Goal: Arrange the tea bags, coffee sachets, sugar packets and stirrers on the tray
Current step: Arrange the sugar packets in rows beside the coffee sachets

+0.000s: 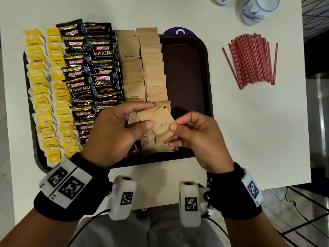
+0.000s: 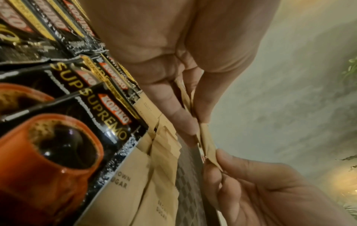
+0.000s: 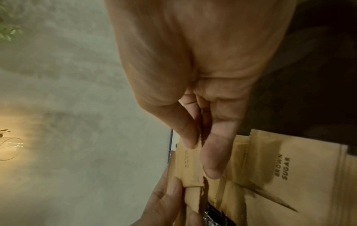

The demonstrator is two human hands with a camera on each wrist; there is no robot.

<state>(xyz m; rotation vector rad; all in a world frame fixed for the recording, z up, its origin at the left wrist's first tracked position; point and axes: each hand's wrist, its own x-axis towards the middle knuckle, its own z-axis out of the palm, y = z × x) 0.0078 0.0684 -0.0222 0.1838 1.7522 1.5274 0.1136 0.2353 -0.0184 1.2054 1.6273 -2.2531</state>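
A dark brown tray [image 1: 187, 68] holds two columns of yellow tea bags [image 1: 46, 97], two columns of black Kopiko coffee sachets [image 1: 89, 73] and two columns of brown sugar packets [image 1: 144, 68]. Above the tray's near part my left hand [image 1: 115, 129] grips a small stack of brown sugar packets [image 1: 151, 120] between thumb and fingers. My right hand [image 1: 192, 132] pinches the top packet [image 1: 163, 125] of that stack at its near corner; the wrist views show this pinch [image 2: 207, 146] [image 3: 193, 154]. Red stirrers [image 1: 252, 61] lie in a loose bundle on the white table, right of the tray.
The tray's right third is bare dark surface. Two blue-and-white cups [image 1: 256, 9] stand at the table's far right corner. A purple disc [image 1: 179, 31] peeks out behind the tray. The table edge [image 1: 306, 104] runs along the right.
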